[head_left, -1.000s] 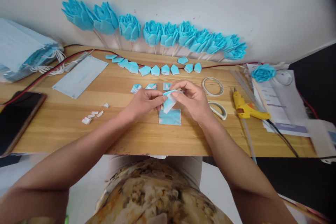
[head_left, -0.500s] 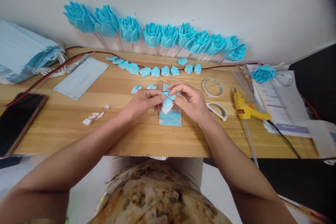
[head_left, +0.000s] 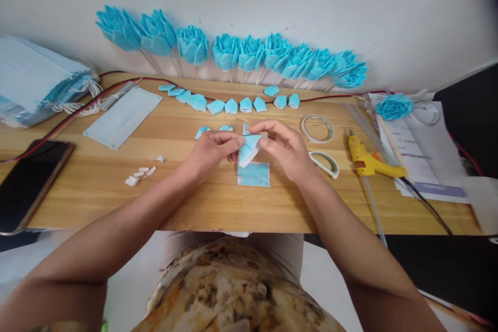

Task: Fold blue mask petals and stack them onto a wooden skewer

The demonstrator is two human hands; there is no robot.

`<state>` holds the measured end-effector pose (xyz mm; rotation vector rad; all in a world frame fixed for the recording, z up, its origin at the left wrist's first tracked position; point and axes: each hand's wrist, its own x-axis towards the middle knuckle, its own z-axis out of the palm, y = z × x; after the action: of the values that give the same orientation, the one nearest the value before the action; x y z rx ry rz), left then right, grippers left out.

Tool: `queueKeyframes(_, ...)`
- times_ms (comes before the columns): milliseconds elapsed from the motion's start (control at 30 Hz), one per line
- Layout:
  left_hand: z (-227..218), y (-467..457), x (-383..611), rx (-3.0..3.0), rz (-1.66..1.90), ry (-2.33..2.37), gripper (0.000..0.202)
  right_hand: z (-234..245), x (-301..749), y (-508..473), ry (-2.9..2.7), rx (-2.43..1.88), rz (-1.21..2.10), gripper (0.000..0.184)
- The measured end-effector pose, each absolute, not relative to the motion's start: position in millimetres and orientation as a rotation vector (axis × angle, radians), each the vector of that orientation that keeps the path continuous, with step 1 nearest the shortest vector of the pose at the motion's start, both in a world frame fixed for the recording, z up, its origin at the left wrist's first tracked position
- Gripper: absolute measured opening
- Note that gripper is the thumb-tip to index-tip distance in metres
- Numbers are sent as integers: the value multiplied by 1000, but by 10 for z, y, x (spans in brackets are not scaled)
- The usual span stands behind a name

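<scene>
Between my two hands is a small folded piece of blue and white mask fabric, its white edge pointing down. My left hand pinches its left side between thumb and fingers. On the other side my right hand holds the right corner with the thumb and a curved forefinger. Just below lies a flat blue fabric square on the table. Behind my fingers lie a partly hidden blue piece and two folded pieces, one of them a folded petal. Farther back runs a row of blue folded petals.
Blue fabric flowers on sticks lean along the wall. At right are tape rolls, a yellow glue gun with its cord, and papers. At left are a phone, a flat mask sheet, white scraps and stacked masks.
The fabric piece between my hands has changed shape, with its right flap now drawn into a wider triangular fold. My right fingers have shifted slightly; the view has moved a little.
</scene>
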<state>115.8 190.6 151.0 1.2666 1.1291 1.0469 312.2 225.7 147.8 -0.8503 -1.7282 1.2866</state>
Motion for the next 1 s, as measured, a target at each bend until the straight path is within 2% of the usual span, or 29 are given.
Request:
queueKeyframes(100,1528,1901,1170,1251,1100,1164,43,1448,3129,2296,-1476,-886,1503,34)
queueKeyframes(167,1543,1897,1178,1242,1124,1187,41,1422,3122,2314,-1370,-932,1616,38)
queueKeyframes(400,1536,1894,1179,1323,1212,1285,42,1432,3066,2278,-1403,-984,1789,38)
queueKeyframes(800,1494,1901,1181,1252,1188,1174,40,1462,3037,2243,-1460,-1017,1631,29)
queueKeyframes(1000,1528,1910,1180,1139,1190,1161,30,1485,3029,2239,-1457,-1026,1643,29)
